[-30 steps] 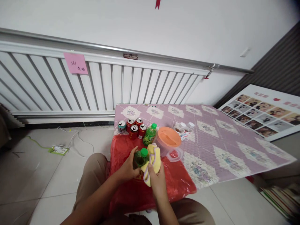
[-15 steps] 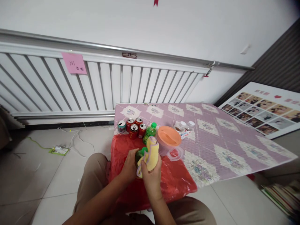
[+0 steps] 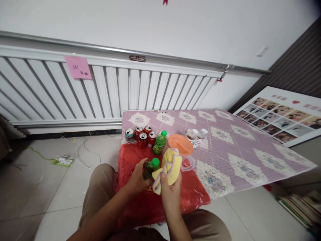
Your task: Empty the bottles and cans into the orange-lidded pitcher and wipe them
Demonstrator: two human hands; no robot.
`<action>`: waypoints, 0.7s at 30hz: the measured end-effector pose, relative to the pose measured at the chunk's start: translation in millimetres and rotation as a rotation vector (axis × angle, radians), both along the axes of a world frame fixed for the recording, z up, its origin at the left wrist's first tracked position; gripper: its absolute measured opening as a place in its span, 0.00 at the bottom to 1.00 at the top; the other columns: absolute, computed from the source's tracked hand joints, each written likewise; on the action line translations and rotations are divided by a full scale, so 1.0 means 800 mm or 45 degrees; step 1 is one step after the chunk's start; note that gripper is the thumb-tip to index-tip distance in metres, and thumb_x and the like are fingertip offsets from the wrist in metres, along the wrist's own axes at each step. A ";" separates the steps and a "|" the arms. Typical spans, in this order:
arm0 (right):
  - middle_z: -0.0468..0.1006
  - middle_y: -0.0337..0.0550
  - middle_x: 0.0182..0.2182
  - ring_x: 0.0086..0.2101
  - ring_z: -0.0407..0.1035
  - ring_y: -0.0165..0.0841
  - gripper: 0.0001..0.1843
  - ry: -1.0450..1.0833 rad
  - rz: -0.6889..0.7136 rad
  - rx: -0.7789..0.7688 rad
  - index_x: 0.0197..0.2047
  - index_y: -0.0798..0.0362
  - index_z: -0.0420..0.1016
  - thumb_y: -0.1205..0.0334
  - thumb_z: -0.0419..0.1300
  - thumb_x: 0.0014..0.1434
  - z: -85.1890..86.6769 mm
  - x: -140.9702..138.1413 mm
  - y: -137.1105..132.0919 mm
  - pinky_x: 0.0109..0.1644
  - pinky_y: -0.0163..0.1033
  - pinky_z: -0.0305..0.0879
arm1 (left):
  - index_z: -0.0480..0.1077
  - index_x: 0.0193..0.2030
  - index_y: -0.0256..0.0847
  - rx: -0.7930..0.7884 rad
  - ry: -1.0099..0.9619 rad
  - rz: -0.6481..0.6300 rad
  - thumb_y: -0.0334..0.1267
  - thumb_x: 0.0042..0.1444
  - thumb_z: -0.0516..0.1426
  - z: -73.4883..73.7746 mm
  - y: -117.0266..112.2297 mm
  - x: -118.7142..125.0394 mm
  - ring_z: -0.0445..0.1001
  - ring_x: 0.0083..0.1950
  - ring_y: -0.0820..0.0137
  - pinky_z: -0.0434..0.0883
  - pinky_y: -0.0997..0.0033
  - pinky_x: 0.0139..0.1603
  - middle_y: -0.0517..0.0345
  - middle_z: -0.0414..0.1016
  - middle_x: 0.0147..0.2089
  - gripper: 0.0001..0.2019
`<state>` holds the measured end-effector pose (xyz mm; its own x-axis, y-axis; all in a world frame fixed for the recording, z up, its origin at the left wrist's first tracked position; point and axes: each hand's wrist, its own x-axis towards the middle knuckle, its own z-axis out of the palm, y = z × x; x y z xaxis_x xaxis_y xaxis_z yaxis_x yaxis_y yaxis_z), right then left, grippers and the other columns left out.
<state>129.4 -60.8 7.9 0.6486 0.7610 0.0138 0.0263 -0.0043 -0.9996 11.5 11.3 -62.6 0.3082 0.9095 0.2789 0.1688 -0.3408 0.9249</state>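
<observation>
My left hand [image 3: 136, 179] is wrapped round a small green bottle [image 3: 150, 168] with a green cap, held upright over the red plastic sheet [image 3: 190, 190]. My right hand [image 3: 171, 193] grips a yellow cloth [image 3: 169, 166] with a lilac edge, bunched just right of the bottle and touching its side. Behind them stand a second green bottle [image 3: 159, 143] and an orange-lidded plastic jug [image 3: 180, 146].
Several drink cans [image 3: 141, 136] stand in a cluster at the table's left back. Small clear jars [image 3: 197, 134] sit on the purple patterned tablecloth [image 3: 235, 147]. A white radiator [image 3: 100, 90] lines the wall. A power strip and cables [image 3: 63, 161] lie on the floor at left; a photo board [image 3: 278, 115] leans at right.
The cloth in my right hand covered the bottle's cap half a second ago; it has now slid off to the right, and the cap shows again. My left hand kept its hold.
</observation>
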 end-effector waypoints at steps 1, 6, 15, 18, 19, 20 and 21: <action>0.75 0.54 0.54 0.49 0.73 0.43 0.38 -0.079 0.020 0.012 0.64 0.51 0.58 0.49 0.64 0.54 0.004 -0.004 0.004 0.53 0.51 0.70 | 0.59 0.64 0.39 0.024 0.008 0.012 0.37 0.45 0.67 0.001 -0.001 0.002 0.69 0.62 0.53 0.66 0.47 0.64 0.42 0.68 0.61 0.39; 0.70 0.55 0.59 0.56 0.67 0.44 0.37 -0.322 0.070 0.066 0.63 0.51 0.60 0.53 0.65 0.52 -0.011 -0.010 0.016 0.61 0.53 0.63 | 0.65 0.59 0.40 0.074 0.033 0.059 0.41 0.50 0.65 0.011 -0.002 0.004 0.72 0.56 0.55 0.69 0.50 0.59 0.44 0.72 0.57 0.29; 0.80 0.50 0.46 0.43 0.76 0.43 0.33 0.125 0.135 -0.118 0.58 0.54 0.66 0.49 0.65 0.52 -0.053 0.022 -0.008 0.49 0.49 0.73 | 0.60 0.60 0.40 -0.297 -0.169 -0.171 0.32 0.47 0.64 0.027 -0.002 0.005 0.73 0.58 0.61 0.70 0.56 0.61 0.46 0.72 0.58 0.33; 0.77 0.51 0.52 0.48 0.74 0.42 0.35 -0.018 0.186 -0.006 0.63 0.52 0.63 0.51 0.64 0.56 -0.032 0.021 -0.011 0.54 0.49 0.70 | 0.60 0.59 0.40 -0.322 -0.235 -0.230 0.34 0.46 0.65 0.033 -0.003 0.005 0.74 0.58 0.60 0.71 0.55 0.61 0.46 0.72 0.58 0.33; 0.76 0.51 0.53 0.50 0.73 0.42 0.34 -0.088 0.209 0.039 0.64 0.51 0.63 0.52 0.64 0.56 -0.024 0.019 -0.010 0.56 0.49 0.68 | 0.60 0.59 0.40 -0.315 -0.250 -0.242 0.34 0.46 0.66 0.035 -0.002 0.004 0.74 0.58 0.60 0.71 0.54 0.61 0.45 0.72 0.58 0.33; 0.75 0.51 0.55 0.52 0.72 0.42 0.34 -0.147 0.229 0.079 0.63 0.51 0.64 0.53 0.64 0.56 -0.018 0.018 -0.009 0.58 0.49 0.67 | 0.60 0.58 0.41 -0.304 -0.260 -0.247 0.35 0.45 0.66 0.038 -0.001 0.002 0.74 0.57 0.59 0.71 0.54 0.61 0.45 0.72 0.58 0.33; 0.75 0.50 0.55 0.53 0.71 0.41 0.33 -0.179 0.246 0.105 0.63 0.51 0.66 0.53 0.64 0.56 -0.013 0.017 -0.007 0.59 0.48 0.66 | 0.60 0.58 0.41 -0.294 -0.267 -0.244 0.35 0.46 0.66 0.041 0.000 0.000 0.75 0.57 0.59 0.72 0.54 0.61 0.46 0.72 0.58 0.33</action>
